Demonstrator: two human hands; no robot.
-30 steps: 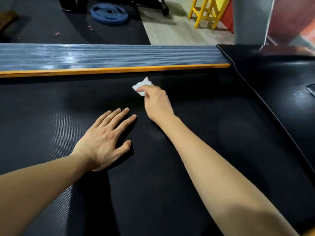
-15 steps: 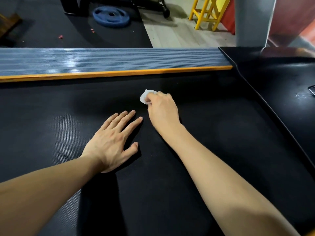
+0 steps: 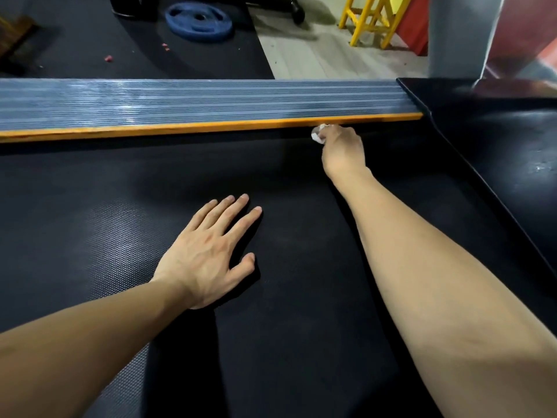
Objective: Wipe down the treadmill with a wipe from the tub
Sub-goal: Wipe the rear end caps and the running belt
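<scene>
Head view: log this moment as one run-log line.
step: wiping belt | right hand: grips wipe at belt's far edge by orange strip | left hand: flat on treadmill belt

This is a gym. A black textured treadmill belt fills the lower frame, edged by a ribbed grey side rail with an orange strip. At the top, a blue weight plate lies on dark rubber flooring, and a yellow stool stands at upper right.
</scene>
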